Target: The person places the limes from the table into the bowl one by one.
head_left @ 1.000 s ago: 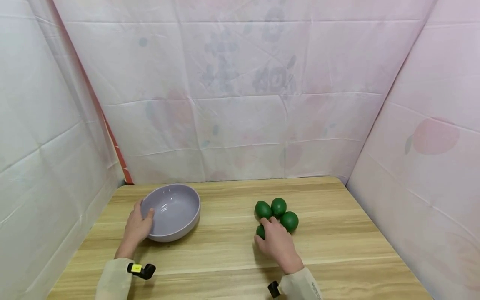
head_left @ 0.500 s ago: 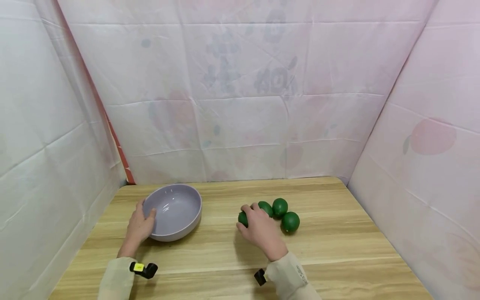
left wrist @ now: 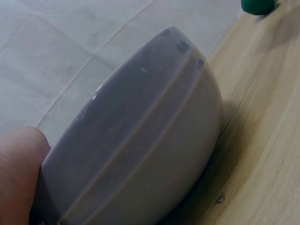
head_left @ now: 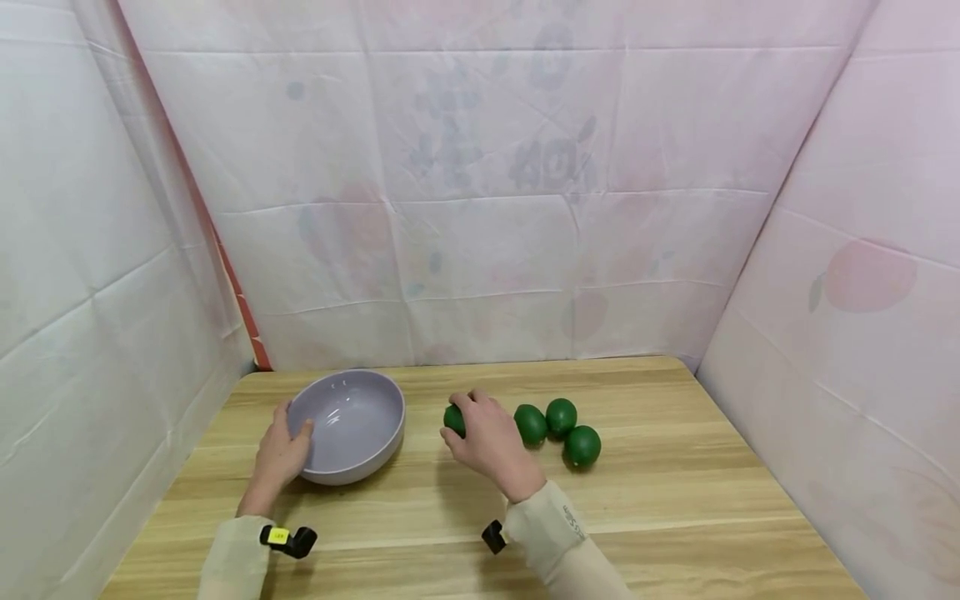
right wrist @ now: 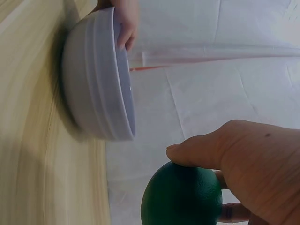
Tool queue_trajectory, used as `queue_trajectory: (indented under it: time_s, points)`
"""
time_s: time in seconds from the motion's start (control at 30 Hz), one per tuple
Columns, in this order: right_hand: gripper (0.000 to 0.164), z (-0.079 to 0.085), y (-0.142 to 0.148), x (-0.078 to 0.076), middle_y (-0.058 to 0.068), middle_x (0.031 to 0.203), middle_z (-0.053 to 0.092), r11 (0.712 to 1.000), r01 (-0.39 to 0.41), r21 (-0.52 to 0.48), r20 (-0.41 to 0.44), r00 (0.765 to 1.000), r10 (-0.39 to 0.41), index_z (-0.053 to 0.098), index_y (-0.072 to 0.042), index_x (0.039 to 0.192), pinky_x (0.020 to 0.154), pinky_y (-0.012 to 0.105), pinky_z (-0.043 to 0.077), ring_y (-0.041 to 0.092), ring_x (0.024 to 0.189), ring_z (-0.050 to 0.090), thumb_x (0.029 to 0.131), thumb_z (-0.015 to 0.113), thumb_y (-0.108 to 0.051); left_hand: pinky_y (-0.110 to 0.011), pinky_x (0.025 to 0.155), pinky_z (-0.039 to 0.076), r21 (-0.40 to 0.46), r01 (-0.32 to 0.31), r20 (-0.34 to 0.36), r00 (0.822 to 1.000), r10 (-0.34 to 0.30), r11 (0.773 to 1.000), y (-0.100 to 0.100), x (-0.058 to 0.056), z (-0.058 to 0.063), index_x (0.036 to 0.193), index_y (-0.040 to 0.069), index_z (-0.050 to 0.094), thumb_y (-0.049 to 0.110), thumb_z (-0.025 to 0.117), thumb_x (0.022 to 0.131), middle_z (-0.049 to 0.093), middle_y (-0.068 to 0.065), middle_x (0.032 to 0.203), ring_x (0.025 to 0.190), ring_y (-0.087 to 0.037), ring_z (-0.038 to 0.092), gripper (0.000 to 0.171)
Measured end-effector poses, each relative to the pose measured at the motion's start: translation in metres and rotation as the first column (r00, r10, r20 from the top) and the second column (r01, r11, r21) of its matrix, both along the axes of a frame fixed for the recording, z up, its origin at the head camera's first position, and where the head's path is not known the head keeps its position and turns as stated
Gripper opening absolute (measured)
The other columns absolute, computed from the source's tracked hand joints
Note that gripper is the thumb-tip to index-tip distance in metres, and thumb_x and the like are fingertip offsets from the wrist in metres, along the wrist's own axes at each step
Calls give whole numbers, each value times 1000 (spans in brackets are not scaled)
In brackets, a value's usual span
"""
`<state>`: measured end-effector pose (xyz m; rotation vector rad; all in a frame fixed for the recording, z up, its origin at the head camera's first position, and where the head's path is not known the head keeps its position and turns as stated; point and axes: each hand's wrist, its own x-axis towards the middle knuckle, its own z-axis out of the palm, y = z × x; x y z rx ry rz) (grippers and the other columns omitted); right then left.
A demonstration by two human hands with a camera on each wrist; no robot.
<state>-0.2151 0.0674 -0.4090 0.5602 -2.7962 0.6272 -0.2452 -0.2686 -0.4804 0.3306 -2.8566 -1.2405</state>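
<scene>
Green fruit (head_left: 453,422) gripped in right hand (head_left: 491,439)

Thumb and fingers curl round it, on the side toward the left hand (head_left: 281,457), which grips the bowl (head_left: 352,429) by its rim. Three more fruits (head_left: 582,447) lie just right of the right hand.

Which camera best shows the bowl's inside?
The head view: it looks down into the bowl, so most of its inside shows, though the left hand hides a little. The left wrist view shows only the outer wall, cropped; the right wrist view, the outer side and a thin strip of inside.
</scene>
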Motion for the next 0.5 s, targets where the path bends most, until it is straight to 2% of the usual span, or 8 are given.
queue_trajectory:
  time_s: [0.27,0.5]
  points:
    - [43,-3,-22,-9,13,116,67,998,-63,23,-63,996,65,63,-12,131,69,35,57,24,88,66,94,71,-32,-69,121,23,-3,-5,5,1000,5,1000,0,-1,-2,162,0,1,29,38,106,19,-39,160,147,-58,24,73]
    - [46,-5,-43,-18,10,118,65,994,-99,44,-71,992,102,62,-14,135,68,30,56,20,87,65,95,70,-34,-68,121,24,-4,-16,0,1000,16,1000,1,-1,-4,162,1,1,29,39,106,20,-39,160,146,-58,25,73]
